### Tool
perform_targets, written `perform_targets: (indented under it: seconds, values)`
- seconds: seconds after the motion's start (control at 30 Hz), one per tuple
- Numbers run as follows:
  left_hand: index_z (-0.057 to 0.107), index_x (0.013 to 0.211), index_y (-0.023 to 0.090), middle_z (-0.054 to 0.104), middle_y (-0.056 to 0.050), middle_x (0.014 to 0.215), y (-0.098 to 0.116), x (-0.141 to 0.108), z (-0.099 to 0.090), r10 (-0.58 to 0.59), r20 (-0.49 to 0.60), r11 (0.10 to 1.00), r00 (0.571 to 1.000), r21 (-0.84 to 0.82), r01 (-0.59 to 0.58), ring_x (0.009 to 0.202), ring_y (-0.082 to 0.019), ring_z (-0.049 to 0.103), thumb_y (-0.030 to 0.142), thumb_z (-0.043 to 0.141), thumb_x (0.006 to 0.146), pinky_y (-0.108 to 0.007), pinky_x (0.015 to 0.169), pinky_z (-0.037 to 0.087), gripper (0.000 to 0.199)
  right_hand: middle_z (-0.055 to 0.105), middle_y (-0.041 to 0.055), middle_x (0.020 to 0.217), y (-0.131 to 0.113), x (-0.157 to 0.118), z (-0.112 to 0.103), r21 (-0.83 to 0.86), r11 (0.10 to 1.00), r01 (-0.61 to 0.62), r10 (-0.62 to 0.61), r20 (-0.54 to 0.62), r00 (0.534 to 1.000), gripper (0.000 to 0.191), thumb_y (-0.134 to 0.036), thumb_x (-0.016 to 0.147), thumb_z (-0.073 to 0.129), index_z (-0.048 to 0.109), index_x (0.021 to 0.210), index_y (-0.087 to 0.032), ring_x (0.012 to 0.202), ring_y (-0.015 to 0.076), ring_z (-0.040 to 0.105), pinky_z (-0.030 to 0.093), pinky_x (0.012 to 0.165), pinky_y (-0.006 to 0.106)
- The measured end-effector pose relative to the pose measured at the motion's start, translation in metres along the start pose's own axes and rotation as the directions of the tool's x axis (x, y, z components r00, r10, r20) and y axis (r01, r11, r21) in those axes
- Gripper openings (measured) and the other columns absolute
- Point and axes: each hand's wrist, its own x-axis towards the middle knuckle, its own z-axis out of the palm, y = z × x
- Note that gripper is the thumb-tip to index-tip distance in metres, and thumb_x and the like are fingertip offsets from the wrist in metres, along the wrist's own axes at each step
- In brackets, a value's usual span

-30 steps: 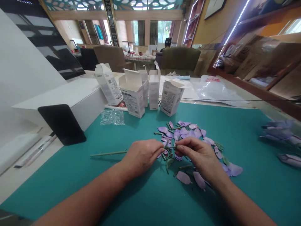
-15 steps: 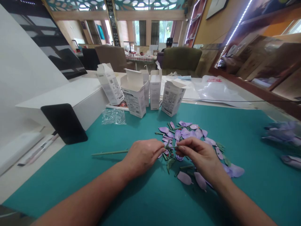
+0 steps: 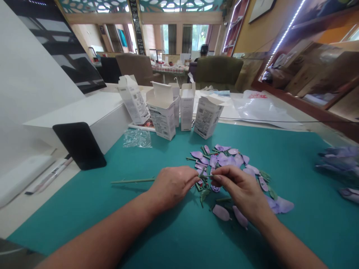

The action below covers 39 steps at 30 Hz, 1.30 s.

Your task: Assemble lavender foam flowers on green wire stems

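Note:
My left hand [image 3: 173, 186] is closed around a long green plastic flower stem [image 3: 133, 181], which sticks out to the left behind it. At the other side of that hand, a small green stem end [image 3: 206, 176] spans the gap to my right hand [image 3: 243, 188]. The thumb and forefinger of my right hand pinch its tip; the exact contact is partly hidden by the fingers. A green leaf piece [image 3: 204, 195] shows just below the fingertips. Loose purple petals [image 3: 227, 160] and green pieces lie spread behind and around my right hand.
Opened white boxes [image 3: 161, 117] stand along the back of the green mat [image 3: 92, 209]. A clear crumpled wrapper [image 3: 137, 138] lies before them. A black tablet-like panel [image 3: 80, 145] leans against a white box [image 3: 84, 108] at left. Purple flowers [image 3: 338, 160] lie at the right edge.
The whole view has shifted slightly, so everything appears a little further right. Both hands keep nearly the same hold on the green stem pieces.

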Motion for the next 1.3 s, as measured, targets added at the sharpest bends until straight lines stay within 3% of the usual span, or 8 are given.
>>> perform_targets:
  seconds: [0.47,0.7,1.03,1.13,1.23,1.3]
  values:
    - [0.063,0.093,0.020,0.066,-0.004,0.083,0.002,-0.002,0.004,-0.020,-0.029,1.000,0.999,0.009,0.021,0.076,-0.017,0.061,0.032,0.037,0.096,-0.024,0.065,0.043,0.029,0.066,0.0024,0.067,0.001,0.000,0.004,-0.146,0.988,0.058,-0.057,0.014,0.998,0.020,-0.038,0.081,0.057,0.066,0.080,-0.021,0.064,0.0166,0.061,0.050,0.058,0.027]
    - [0.064,0.093,0.020,0.067,-0.004,0.085,0.002,-0.001,0.003,-0.034,-0.031,0.999,0.999,-0.014,0.034,0.079,-0.017,0.062,0.033,0.036,0.096,-0.024,0.066,0.044,0.030,0.067,0.0034,0.070,0.001,0.002,0.006,0.003,1.000,-0.024,0.024,-0.026,0.999,0.025,-0.042,0.073,0.064,0.068,0.083,-0.020,0.064,0.0172,0.061,0.050,0.059,0.029]
    - [0.065,0.092,0.020,0.069,-0.004,0.087,0.005,-0.001,0.004,-0.050,-0.014,0.998,0.999,-0.042,0.050,0.080,-0.018,0.063,0.031,0.041,0.095,-0.025,0.067,0.045,0.026,0.060,0.0001,0.062,0.005,0.003,0.002,-0.081,0.997,0.020,-0.014,0.078,0.997,0.020,-0.038,0.081,0.057,0.065,0.075,-0.020,0.059,0.0145,0.055,0.045,0.055,0.026]
    - [0.063,0.103,0.022,0.069,-0.003,0.100,0.003,-0.001,-0.005,-0.063,0.029,0.991,0.998,-0.115,0.065,0.087,-0.019,0.064,0.034,0.047,0.092,-0.026,0.072,0.046,0.023,0.061,0.0006,0.063,0.003,0.005,0.001,-0.060,0.998,0.015,-0.013,0.034,0.999,0.021,-0.040,0.079,0.060,0.065,0.075,-0.019,0.060,0.0146,0.055,0.045,0.054,0.026]
    - [0.056,0.118,0.023,0.066,-0.003,0.115,-0.002,0.000,-0.017,-0.114,0.084,0.975,0.990,-0.181,0.127,0.097,-0.021,0.062,0.039,0.054,0.088,-0.029,0.077,0.047,0.034,0.060,0.0012,0.062,-0.002,0.009,-0.006,0.001,1.000,-0.011,0.011,-0.064,0.998,0.028,-0.047,0.073,0.065,0.064,0.072,-0.018,0.058,0.0149,0.055,0.046,0.053,0.026]
    - [0.057,0.117,0.023,0.066,-0.003,0.114,-0.006,0.001,-0.022,-0.128,0.124,0.971,0.984,-0.186,0.150,0.099,-0.022,0.062,0.038,0.050,0.090,-0.029,0.077,0.046,0.031,0.060,0.0013,0.060,-0.005,0.011,-0.013,0.050,0.998,-0.032,0.037,-0.108,0.993,0.035,-0.052,0.067,0.070,0.064,0.070,-0.018,0.057,0.0148,0.056,0.047,0.053,0.026]
